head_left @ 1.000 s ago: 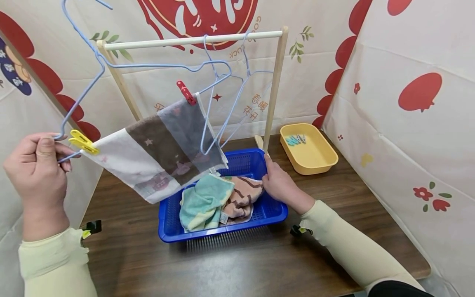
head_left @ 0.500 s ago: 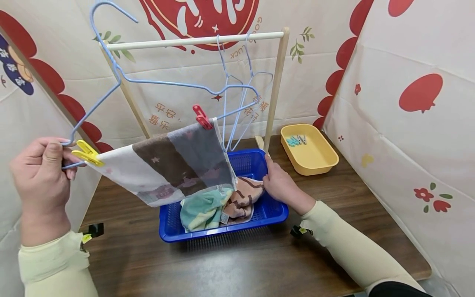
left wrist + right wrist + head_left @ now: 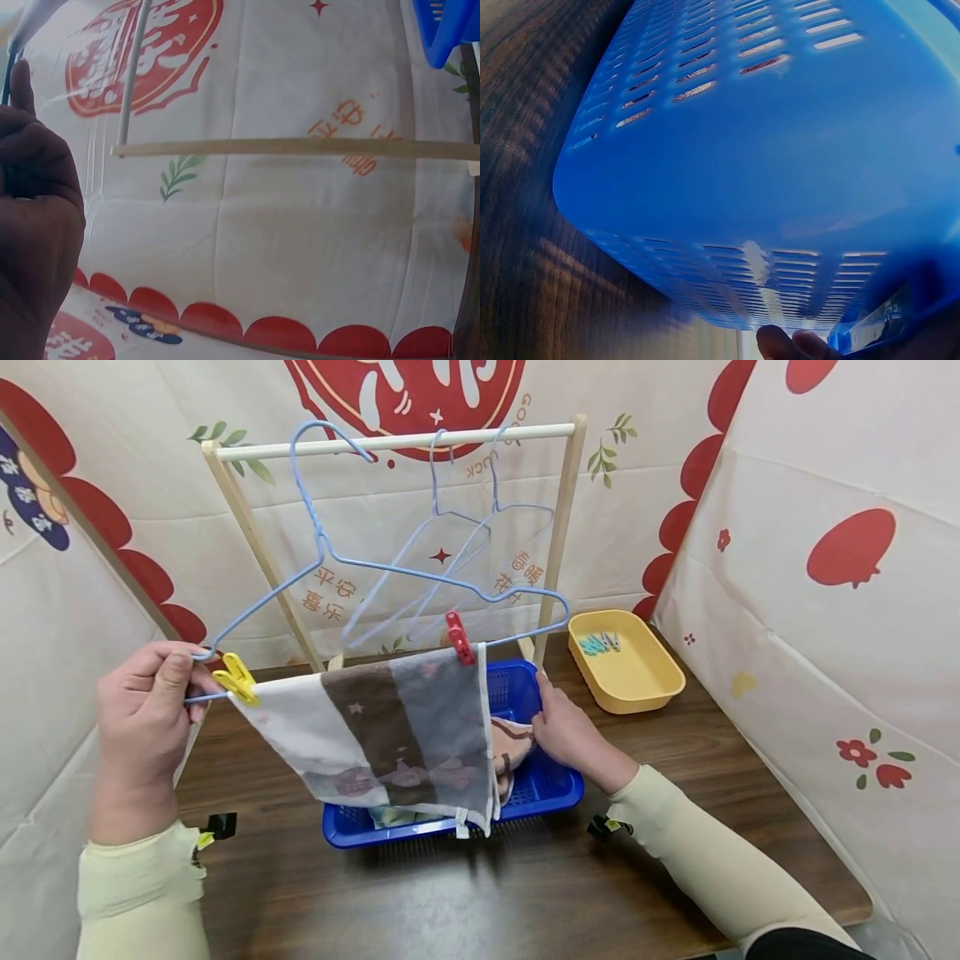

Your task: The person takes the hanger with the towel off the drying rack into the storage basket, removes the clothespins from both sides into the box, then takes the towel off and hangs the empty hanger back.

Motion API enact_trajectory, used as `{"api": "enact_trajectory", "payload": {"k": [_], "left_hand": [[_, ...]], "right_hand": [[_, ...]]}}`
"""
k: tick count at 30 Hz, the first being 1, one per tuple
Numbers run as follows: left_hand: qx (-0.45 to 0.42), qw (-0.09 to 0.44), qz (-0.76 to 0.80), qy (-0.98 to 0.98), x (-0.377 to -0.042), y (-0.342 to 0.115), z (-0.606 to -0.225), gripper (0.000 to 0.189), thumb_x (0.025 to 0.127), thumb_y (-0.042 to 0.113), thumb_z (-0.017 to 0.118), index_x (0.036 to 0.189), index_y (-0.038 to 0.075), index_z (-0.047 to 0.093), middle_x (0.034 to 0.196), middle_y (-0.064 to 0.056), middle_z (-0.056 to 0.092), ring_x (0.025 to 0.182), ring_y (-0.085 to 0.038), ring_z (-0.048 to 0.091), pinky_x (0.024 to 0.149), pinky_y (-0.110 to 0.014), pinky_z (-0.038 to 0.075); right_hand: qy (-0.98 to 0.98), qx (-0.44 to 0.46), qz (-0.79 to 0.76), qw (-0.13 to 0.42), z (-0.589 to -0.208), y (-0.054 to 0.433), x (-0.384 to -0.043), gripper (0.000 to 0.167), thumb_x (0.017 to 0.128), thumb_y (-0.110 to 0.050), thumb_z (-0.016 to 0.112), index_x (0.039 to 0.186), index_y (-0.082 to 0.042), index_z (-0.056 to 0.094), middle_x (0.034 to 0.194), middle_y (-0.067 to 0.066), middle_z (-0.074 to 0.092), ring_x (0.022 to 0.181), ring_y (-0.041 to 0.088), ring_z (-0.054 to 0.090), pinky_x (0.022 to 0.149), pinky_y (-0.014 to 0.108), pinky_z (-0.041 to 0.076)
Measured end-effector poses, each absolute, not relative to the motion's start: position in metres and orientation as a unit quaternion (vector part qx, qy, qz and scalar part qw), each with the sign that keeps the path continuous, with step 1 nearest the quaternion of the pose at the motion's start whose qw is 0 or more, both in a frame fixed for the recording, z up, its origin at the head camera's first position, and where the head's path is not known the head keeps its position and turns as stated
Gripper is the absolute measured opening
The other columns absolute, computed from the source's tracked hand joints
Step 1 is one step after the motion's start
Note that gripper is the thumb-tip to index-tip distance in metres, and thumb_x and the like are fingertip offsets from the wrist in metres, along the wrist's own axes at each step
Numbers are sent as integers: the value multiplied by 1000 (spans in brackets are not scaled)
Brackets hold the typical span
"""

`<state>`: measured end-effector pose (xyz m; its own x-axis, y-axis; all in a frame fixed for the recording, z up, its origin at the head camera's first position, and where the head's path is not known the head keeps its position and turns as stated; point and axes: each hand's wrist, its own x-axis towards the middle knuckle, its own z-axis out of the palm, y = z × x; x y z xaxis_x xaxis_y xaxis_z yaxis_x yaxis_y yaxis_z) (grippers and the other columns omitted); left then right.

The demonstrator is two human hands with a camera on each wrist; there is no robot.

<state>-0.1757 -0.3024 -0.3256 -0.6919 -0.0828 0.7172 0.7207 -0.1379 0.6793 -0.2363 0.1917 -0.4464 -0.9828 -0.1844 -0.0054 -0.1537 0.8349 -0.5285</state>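
Observation:
My left hand (image 3: 153, 710) grips the left end of a light blue clothes hanger (image 3: 262, 602). From the hanger's lower bar hangs a small white, brown and grey towel (image 3: 405, 735), held by a yellow clothespin (image 3: 238, 678) at its left and a red clothespin (image 3: 460, 638) at its right. The hanger's hook overlaps the rack's bar in the head view. My right hand (image 3: 572, 731) grips the right rim of a blue plastic basket (image 3: 555, 797). In the basket lies a pink-brown towel (image 3: 512, 745); a green one (image 3: 397, 817) is mostly hidden behind the hanging towel.
A wooden drying rack (image 3: 562, 527) with a white bar (image 3: 397, 442) stands behind the basket. Two blue hangers (image 3: 495, 514) hang on it. At the right, a yellow tray (image 3: 637, 685) holds several clothespins (image 3: 598, 643). All stand on a dark wooden table (image 3: 675, 827).
My left hand has moved right, and the hanger with the towel has come right and down, now covering much of the basket. The hangers on the rack have swung left. My right hand stays on the basket.

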Motion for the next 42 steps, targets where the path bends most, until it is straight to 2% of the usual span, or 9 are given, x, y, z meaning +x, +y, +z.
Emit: {"api": "enact_trajectory", "payload": {"k": [4, 10, 19, 22, 26, 29, 33, 38, 42], "left_hand": [[-261, 296, -681, -616, -180, -288, -330, 16, 109, -11, 59, 105, -24, 66, 73, -8, 74, 52, -9, 62, 47, -14, 46], [-250, 328, -641, -647, -187, -267, -338, 18, 109, -8, 61, 106, -25, 65, 74, -2, 75, 54, -5, 64, 47, -13, 47], [-246, 386, -536, -709, -188, -245, -349, 28, 112, 7, 65, 105, -20, 70, 79, 11, 74, 57, 2, 64, 50, -11, 48], [-262, 394, -520, -711, -190, -241, -353, 30, 112, 12, 66, 105, -17, 73, 80, 5, 74, 63, 3, 67, 52, -10, 49], [-278, 403, -505, -711, -193, -239, -359, 34, 112, 17, 66, 105, -16, 74, 75, -13, 73, 67, 5, 68, 53, -9, 48], [-286, 404, -492, -716, -195, -238, -365, 36, 113, 19, 65, 106, -15, 74, 74, -21, 72, 65, 7, 65, 53, -8, 47], [-289, 398, -482, -725, -196, -237, -371, 35, 113, 20, 66, 107, -14, 74, 76, -21, 73, 64, 7, 63, 55, -8, 48], [-288, 392, -489, -724, -198, -235, -374, 34, 112, 20, 66, 107, -13, 74, 77, -19, 74, 60, 4, 62, 55, -9, 49], [-288, 393, -489, -723, -199, -234, -376, 30, 112, 16, 67, 107, -12, 74, 77, -18, 74, 56, -1, 59, 55, -9, 49]], "right_hand": [[958, -90, -271, 27, -448, 192, -237, 76, 109, -12, 49, 175, 1, 14, 167, 35, 40, 150, 49, 49, 120, 66, 44], [954, -85, -285, 32, -448, 193, -237, 75, 110, -13, 49, 176, -1, 13, 171, 32, 36, 154, 48, 44, 124, 67, 39], [939, -85, -330, 40, -449, 196, -238, 71, 114, -18, 46, 176, -3, 15, 176, 28, 29, 160, 47, 35, 126, 67, 34], [932, -84, -348, 45, -451, 199, -239, 69, 116, -21, 44, 177, -4, 15, 178, 28, 26, 162, 47, 30, 127, 67, 31], [924, -83, -373, 28, -450, 199, -239, 65, 117, -21, 44, 175, -2, 20, 176, 30, 28, 162, 48, 30, 130, 65, 28], [918, -79, -388, -15, -448, 199, -238, 59, 117, -19, 47, 169, 4, 34, 163, 34, 44, 152, 49, 44, 126, 64, 36], [908, -71, -398, -110, -440, 201, -235, 42, 115, -13, 52, 151, 9, 54, 129, 29, 57, 120, 43, 57, 104, 56, 49], [881, -108, -396, -235, -416, 209, -224, 19, 111, -5, 59, 125, 6, 68, 108, 18, 60, 95, 31, 57, 81, 38, 47], [848, -194, -383, -311, -393, 211, -214, 12, 107, 1, 66, 117, 3, 70, 102, 14, 64, 89, 23, 57, 72, 27, 47]]}}
